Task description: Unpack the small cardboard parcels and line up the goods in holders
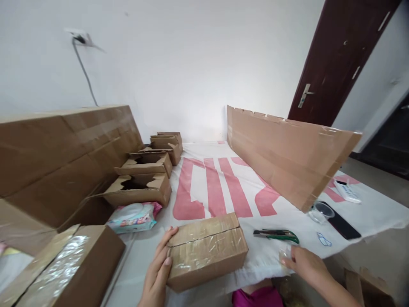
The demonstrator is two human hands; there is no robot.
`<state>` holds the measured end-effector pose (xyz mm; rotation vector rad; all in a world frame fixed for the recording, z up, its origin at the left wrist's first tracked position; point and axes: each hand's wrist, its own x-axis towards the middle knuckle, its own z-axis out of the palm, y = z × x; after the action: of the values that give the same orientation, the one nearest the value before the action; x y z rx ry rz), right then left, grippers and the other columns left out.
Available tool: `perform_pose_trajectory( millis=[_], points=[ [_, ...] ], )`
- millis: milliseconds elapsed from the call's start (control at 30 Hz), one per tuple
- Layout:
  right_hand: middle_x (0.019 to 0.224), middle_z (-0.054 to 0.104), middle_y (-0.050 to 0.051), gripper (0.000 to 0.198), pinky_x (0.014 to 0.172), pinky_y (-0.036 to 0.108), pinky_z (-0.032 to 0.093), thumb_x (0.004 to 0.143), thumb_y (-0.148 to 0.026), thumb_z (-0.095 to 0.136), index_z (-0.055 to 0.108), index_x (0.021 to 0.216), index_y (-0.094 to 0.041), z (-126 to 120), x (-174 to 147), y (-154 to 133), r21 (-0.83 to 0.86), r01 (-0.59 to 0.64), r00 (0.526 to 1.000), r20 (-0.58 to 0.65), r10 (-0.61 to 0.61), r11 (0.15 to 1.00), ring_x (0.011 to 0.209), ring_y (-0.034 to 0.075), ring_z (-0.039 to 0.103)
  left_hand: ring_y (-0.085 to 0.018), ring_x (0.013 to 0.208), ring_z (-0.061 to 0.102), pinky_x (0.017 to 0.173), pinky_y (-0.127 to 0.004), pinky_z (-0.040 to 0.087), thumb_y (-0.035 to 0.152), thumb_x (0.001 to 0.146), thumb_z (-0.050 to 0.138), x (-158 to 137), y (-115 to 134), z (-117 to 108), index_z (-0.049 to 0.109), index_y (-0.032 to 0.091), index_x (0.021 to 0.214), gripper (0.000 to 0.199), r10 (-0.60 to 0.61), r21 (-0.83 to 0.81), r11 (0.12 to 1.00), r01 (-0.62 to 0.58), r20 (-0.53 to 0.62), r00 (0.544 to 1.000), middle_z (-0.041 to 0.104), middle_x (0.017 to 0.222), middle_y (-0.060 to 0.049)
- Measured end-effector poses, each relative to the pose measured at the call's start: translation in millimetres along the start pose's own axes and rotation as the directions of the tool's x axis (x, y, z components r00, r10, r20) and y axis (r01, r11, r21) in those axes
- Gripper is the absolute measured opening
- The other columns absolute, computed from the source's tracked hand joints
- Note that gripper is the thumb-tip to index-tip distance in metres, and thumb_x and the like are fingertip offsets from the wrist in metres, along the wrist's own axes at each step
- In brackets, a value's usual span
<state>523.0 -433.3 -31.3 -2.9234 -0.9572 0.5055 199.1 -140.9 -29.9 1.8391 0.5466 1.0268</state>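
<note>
My left hand grips the left end of a small closed cardboard box, thumb on the near side and fingers over the far corner. Shiny clear tape lies across the top of this box, beside a dark seam. Off to the box's right, my right hand pinches a small see-through piece that looks like crumpled clear tape, low over the cloth edge. Just beyond that hand lies a green box cutter; whether its blade is out I cannot tell.
At left stand another taped box, a wet wipes pack, several open boxes and a large carton. A cardboard panel stands at right. Near it lie a tape roll, a phone and a white packet.
</note>
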Motion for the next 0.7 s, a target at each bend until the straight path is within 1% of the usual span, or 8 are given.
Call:
perform_pose_trajectory(
  millis=[67, 133, 200, 267, 333, 467, 600, 700],
  points=[
    [0.077, 0.072, 0.009, 0.020, 0.059, 0.032, 0.035, 0.082, -0.042, 0.054, 0.057, 0.078, -0.022, 2.4, 2.4, 4.6, -0.021, 0.010, 1.000, 0.000, -0.010, 1.000, 0.077, 0.030, 0.068, -0.030, 0.144, 0.028, 0.122, -0.049, 0.012, 0.044, 0.095, 0.041, -0.1, -0.5, 0.9, 0.058, 0.025, 0.129, 0.043, 0.005, -0.001, 1.000, -0.005, -0.005, 1.000, 0.041, 0.152, -0.005],
    [0.075, 0.071, 0.006, 0.016, 0.059, 0.032, 0.036, 0.080, -0.040, 0.054, 0.053, 0.077, -0.024, 3.9, 6.4, 8.3, -0.015, 0.042, 0.999, -0.019, -0.043, 0.999, 0.074, 0.028, 0.068, -0.030, 0.144, 0.027, 0.121, -0.050, 0.013, 0.045, 0.095, 0.042, -0.3, 0.5, 0.7, 0.058, 0.026, 0.130, 0.043, 0.008, -0.002, 1.000, -0.008, 0.000, 1.000, 0.041, 0.152, -0.005],
    [0.078, 0.069, 0.004, 0.010, 0.062, 0.030, 0.039, 0.077, -0.033, 0.055, 0.051, 0.077, -0.025, 3.3, 10.6, 9.6, 0.020, 0.116, 0.989, -0.099, -0.113, 0.993, 0.076, 0.025, 0.066, -0.031, 0.144, 0.027, 0.121, -0.051, 0.014, 0.045, 0.095, 0.041, -0.5, 2.9, 0.1, 0.057, 0.025, 0.132, 0.044, 0.005, 0.001, 1.000, -0.005, 0.016, 1.000, 0.041, 0.152, -0.006],
    [0.087, 0.067, 0.002, 0.007, 0.068, 0.029, 0.042, 0.073, -0.026, 0.054, 0.051, 0.080, -0.025, 1.4, 13.7, 7.8, 0.058, 0.220, 0.958, -0.198, -0.205, 0.974, 0.084, 0.022, 0.065, -0.031, 0.144, 0.027, 0.120, -0.052, 0.014, 0.045, 0.096, 0.040, -0.6, 5.9, -0.4, 0.056, 0.025, 0.133, 0.045, 0.005, 0.006, 1.000, -0.005, 0.035, 0.999, 0.040, 0.152, -0.007],
    [0.091, 0.065, 0.002, 0.010, 0.073, 0.028, 0.044, 0.073, -0.021, 0.050, 0.053, 0.081, -0.026, 0.7, 15.8, 3.7, 0.077, 0.321, 0.925, -0.238, -0.295, 0.944, 0.089, 0.020, 0.063, -0.031, 0.144, 0.026, 0.120, -0.052, 0.015, 0.045, 0.096, 0.040, -0.4, 8.2, -0.5, 0.056, 0.025, 0.133, 0.045, 0.010, 0.010, 1.000, -0.011, 0.038, 0.999, 0.039, 0.152, -0.007],
    [0.083, 0.064, 0.003, 0.016, 0.073, 0.028, 0.044, 0.077, -0.017, 0.042, 0.056, 0.072, -0.024, 9.3, 19.2, -2.7, 0.066, 0.419, 0.901, -0.157, -0.405, 0.906, 0.081, 0.019, 0.063, -0.031, 0.144, 0.025, 0.120, -0.053, 0.016, 0.044, 0.096, 0.039, 0.3, 9.3, -0.2, 0.056, 0.026, 0.132, 0.044, 0.026, 0.014, 1.000, -0.027, 0.036, 0.999, 0.039, 0.153, -0.008],
    [0.083, 0.067, 0.004, 0.029, 0.073, 0.029, 0.044, 0.083, -0.021, 0.038, 0.065, 0.074, -0.024, 21.1, 20.1, 2.2, 0.098, 0.414, 0.910, -0.055, -0.411, 0.905, 0.080, 0.020, 0.064, -0.032, 0.143, 0.027, 0.119, -0.053, 0.018, 0.045, 0.095, 0.040, 0.5, 7.0, 0.7, 0.060, 0.024, 0.128, 0.044, 0.028, 0.009, 1.000, -0.029, 0.037, 0.999, 0.041, 0.151, -0.010],
    [0.086, 0.069, 0.005, 0.031, 0.075, 0.027, 0.045, 0.086, -0.028, 0.039, 0.069, 0.081, -0.026, 21.4, 17.3, 9.4, 0.146, 0.416, 0.909, -0.039, -0.415, 0.898, 0.084, 0.020, 0.065, -0.031, 0.144, 0.025, 0.119, -0.052, 0.016, 0.044, 0.096, 0.040, -0.6, 4.7, 1.8, 0.060, 0.023, 0.127, 0.043, 0.026, -0.018, 1.000, -0.025, 0.029, 0.999, 0.041, 0.150, -0.010]
  ],
)
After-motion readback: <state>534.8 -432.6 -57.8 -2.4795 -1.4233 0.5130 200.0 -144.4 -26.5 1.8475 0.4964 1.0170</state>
